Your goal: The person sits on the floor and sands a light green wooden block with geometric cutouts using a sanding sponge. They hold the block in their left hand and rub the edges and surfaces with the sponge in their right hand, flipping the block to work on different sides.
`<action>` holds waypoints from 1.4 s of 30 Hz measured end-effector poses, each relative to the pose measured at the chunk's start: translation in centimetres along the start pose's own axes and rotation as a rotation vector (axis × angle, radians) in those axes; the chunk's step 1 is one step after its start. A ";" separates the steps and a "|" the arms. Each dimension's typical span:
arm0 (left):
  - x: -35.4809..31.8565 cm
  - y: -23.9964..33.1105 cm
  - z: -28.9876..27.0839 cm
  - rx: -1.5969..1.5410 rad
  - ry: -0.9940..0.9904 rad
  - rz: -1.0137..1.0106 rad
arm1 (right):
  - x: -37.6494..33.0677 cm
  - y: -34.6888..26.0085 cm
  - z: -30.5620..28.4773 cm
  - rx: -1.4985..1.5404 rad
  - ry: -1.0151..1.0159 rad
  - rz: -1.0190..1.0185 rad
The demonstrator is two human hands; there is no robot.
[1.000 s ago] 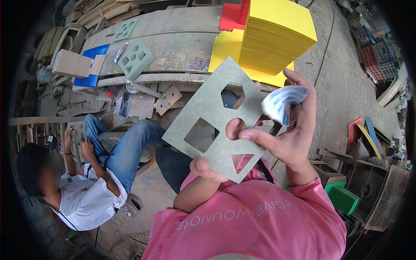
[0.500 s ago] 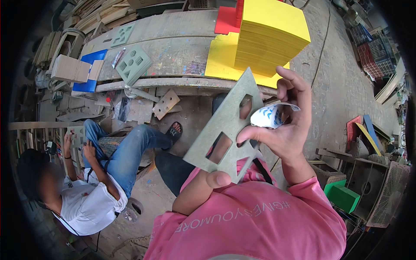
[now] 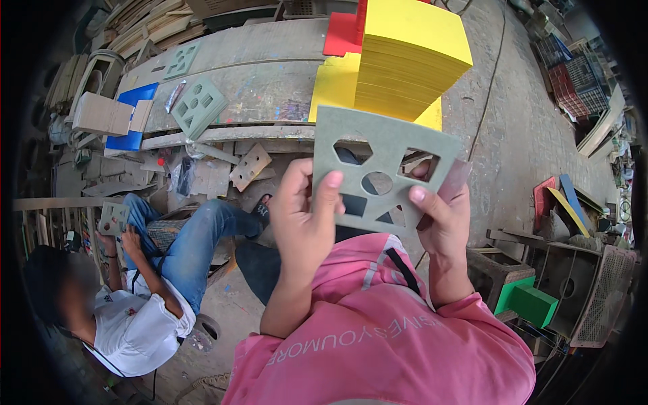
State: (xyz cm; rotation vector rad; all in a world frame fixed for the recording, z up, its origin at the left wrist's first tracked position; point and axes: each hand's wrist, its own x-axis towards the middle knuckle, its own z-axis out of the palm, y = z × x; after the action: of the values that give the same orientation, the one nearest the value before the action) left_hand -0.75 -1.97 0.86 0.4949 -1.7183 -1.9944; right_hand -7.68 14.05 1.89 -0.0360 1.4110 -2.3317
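A flat grey-green board with cut-out shapes is held up in front of me, its broad face toward me. The openings include a hexagon, a circle and a square. My left hand grips its left edge, thumb on the near face and fingers behind. On the right edge, my right hand is closed with its thumb on the face, and a fingertip shows through the square opening. A brownish sheet that looks like sandpaper sticks out between the board and my right hand.
Ahead, the bench carries a tall yellow stack, red pieces, more grey-green boards and a blue piece. At left sits a co-worker holding a similar board. A green block lies at right beside crates.
The board has turned from a slant to face me squarely. My left hand has moved up to its left edge. My right hand has lowered onto the right edge, and the curled sheet is now mostly hidden.
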 end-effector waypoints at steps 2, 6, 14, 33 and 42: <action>0.1 0.5 -0.6 -0.051 -0.043 0.003 | 0.4 0.0 -0.4 0.038 0.006 -0.034; 0.0 1.7 -2.0 -0.150 -0.171 -0.104 | 0.6 -0.5 -0.6 0.069 -0.013 -0.003; -1.2 0.9 -2.9 -0.206 -0.189 -0.164 | 0.6 -0.7 -0.3 0.028 -0.004 -0.001; -2.0 -0.7 -1.7 -0.140 -0.239 -0.296 | 0.1 0.4 0.9 -0.062 0.039 -0.132; -1.8 -2.5 -3.5 -0.450 0.038 -0.166 | 0.5 1.2 0.3 0.004 0.069 -0.083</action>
State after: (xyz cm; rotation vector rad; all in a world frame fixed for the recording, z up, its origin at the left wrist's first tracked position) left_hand 2.40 -3.59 -2.25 0.5226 -1.1812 -2.3798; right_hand -7.67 13.13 0.97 -0.0133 1.4633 -2.4244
